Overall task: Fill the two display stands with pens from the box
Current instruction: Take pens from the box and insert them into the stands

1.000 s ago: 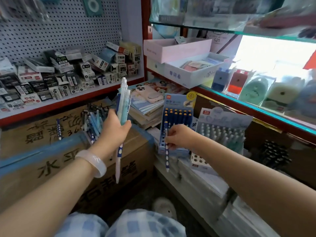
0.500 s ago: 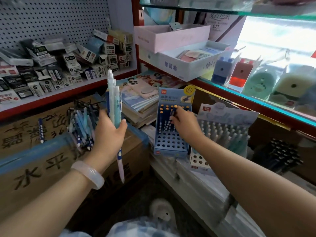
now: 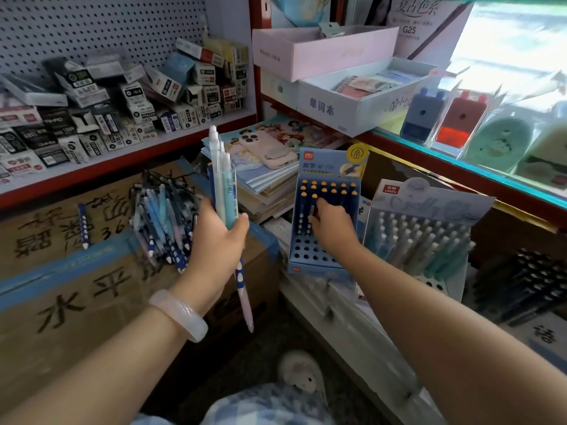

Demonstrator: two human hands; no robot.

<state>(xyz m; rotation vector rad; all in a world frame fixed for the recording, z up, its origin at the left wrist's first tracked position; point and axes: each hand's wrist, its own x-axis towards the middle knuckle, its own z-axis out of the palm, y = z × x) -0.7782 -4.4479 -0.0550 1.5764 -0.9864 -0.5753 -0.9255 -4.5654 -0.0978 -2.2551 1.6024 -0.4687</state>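
My left hand grips a bunch of pens, upright, white and pale blue tops above the fist, dotted blue barrels below. My right hand rests on the blue display stand, fingers pinched on a pen in the third row. The two upper rows hold yellow-capped pens; the lower holes are open. To the right leans the pale display stand, packed with several pastel pens. A heap of loose pens lies on the taped cardboard box.
A single dotted pen lies apart on the box. A phone sits on stacked notebooks behind the blue stand. Small cartons crowd the red-edged shelf at left. Dark pens fill a rack at far right. A slipper is below.
My right hand carried one pen from below the blue stand up to its third row and set it into a hole. My left hand kept its bunch, drifting slightly.
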